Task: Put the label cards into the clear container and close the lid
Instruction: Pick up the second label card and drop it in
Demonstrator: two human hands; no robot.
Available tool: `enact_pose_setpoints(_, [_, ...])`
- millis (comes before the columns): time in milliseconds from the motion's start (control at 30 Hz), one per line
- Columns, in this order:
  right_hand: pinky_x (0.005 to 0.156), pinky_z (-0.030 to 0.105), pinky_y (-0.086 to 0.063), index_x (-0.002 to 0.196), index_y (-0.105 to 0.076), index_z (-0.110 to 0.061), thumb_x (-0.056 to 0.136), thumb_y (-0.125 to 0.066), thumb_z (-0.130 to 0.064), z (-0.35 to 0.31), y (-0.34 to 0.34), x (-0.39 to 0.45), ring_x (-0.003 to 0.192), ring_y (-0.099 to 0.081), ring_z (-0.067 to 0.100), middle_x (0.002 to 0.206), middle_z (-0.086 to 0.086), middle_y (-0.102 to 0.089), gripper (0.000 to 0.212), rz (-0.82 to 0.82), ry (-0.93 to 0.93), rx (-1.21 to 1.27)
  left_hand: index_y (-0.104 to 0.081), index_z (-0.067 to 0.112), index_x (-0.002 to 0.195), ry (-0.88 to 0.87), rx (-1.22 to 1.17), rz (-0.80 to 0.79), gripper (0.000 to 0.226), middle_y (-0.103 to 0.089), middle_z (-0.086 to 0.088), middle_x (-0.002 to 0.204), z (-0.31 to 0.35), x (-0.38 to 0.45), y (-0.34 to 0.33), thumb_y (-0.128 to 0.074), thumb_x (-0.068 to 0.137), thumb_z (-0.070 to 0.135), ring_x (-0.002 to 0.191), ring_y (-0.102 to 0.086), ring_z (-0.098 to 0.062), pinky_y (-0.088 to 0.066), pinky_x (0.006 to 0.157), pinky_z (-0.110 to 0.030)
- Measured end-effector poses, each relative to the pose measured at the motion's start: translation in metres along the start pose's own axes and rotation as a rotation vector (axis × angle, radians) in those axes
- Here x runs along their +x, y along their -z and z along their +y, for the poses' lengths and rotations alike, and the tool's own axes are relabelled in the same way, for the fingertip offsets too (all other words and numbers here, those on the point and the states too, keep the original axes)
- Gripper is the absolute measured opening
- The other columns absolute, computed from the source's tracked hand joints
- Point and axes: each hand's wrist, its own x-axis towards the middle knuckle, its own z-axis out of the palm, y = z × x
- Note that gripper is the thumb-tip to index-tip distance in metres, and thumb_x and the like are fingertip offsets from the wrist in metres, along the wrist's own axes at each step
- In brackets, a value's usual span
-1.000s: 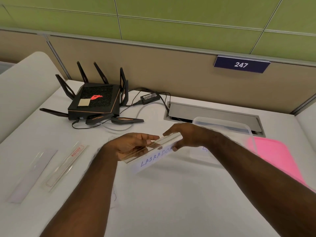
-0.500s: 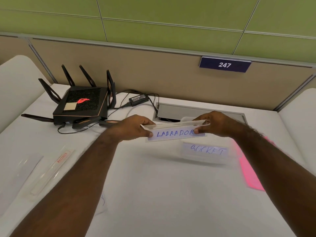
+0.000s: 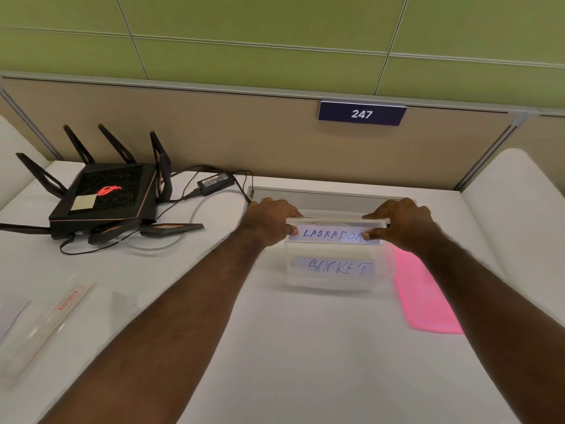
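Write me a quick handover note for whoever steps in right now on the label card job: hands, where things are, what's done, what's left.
Left hand and right hand: each pinches one end of the LABRADOR card, holding it level over the open top of the clear container.
SOCKET card: shows through the container's front wall, apparently already inside.
Pink lid: flat on the desk, right of the container, not on.
Two more clear card holders lie at the desk's left edge; their text is unreadable.
Done: SOCKET seemingly in.
Left: lower LABRADOR in, add the left-edge pieces if they are label cards, press the lid on.
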Motion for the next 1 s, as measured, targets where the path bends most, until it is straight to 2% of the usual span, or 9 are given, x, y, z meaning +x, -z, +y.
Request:
enact_pose_setpoints(67, [0.085, 0.034, -0.027, 0.11, -0.066, -0.05, 0.063, -0.066, -0.075, 0.006, -0.009, 0.0, 0.118, -0.046, 0.018, 0.118, -0.018, -0.064, 0.053, 0.02, -0.001, -0.15, -0.061, 0.038, 0.123, 0.008, 0.111, 0.003, 0.038, -0.06, 0.012, 0.126, 0.008, 0.008, -0.011, -0.064, 0.086, 0.045, 0.117, -0.047, -0.019, -0.031, 0.097, -0.04])
enact_pose_setpoints(233, [0.082, 0.036, -0.029, 0.11, -0.067, -0.045, 0.065, -0.064, -0.075, 0.009, -0.033, 0.005, 0.11, -0.051, 0.018, 0.112, -0.014, -0.069, 0.054, 0.07, 0.012, -0.41, -0.062, 0.036, 0.12, 0.053, 0.247, -0.032, 0.036, -0.063, 0.012, 0.124, 0.018, 0.025, -0.04, -0.064, 0.085, 0.045, 0.116, -0.049, -0.017, -0.028, 0.095, -0.039])
enact_pose_setpoints(533, [0.082, 0.042, -0.035, 0.093, -0.076, -0.029, 0.061, -0.077, -0.061, 0.015, -0.062, 0.016, 0.091, -0.058, 0.026, 0.096, -0.001, -0.064, 0.044, 0.109, 0.033, -0.427, -0.067, 0.03, 0.114, 0.046, 0.471, 0.031, 0.03, -0.068, 0.007, 0.115, 0.026, 0.041, -0.069, -0.065, 0.086, 0.04, 0.111, -0.051, -0.021, -0.03, 0.094, -0.041])
enact_pose_setpoints(733, [0.09, 0.048, -0.036, 0.102, -0.074, -0.026, 0.072, -0.07, -0.061, 0.012, -0.075, 0.022, 0.101, -0.053, 0.027, 0.106, 0.004, -0.061, 0.046, 0.051, 0.08, -0.574, -0.066, 0.023, 0.113, 0.075, 0.622, -0.03, 0.025, -0.067, 0.003, 0.114, 0.036, 0.045, -0.075, -0.061, 0.089, 0.029, 0.113, -0.05, -0.023, -0.029, 0.099, -0.042])
enact_pose_setpoints(867, [0.094, 0.049, -0.034, 0.102, -0.073, -0.02, 0.076, -0.066, -0.061, 0.006, -0.079, 0.027, 0.106, -0.05, 0.028, 0.111, 0.006, -0.059, 0.048, 0.02, 0.1, -0.64, -0.067, 0.015, 0.104, 0.122, 0.649, -0.04, 0.019, -0.068, -0.003, 0.105, 0.045, 0.049, -0.077, -0.059, 0.087, 0.017, 0.112, -0.051, -0.026, -0.028, 0.104, -0.043])
enact_pose_setpoints(1000, [0.098, 0.051, -0.031, 0.102, -0.072, -0.016, 0.081, -0.064, -0.055, 0.001, -0.079, 0.029, 0.109, -0.047, 0.03, 0.113, 0.008, -0.057, 0.044, -0.008, 0.119, -0.685, -0.067, 0.013, 0.103, 0.132, 0.695, -0.063, 0.019, -0.069, -0.006, 0.103, 0.048, 0.051, -0.082, -0.064, 0.086, 0.022, 0.11, -0.053, -0.027, -0.027, 0.105, -0.043])
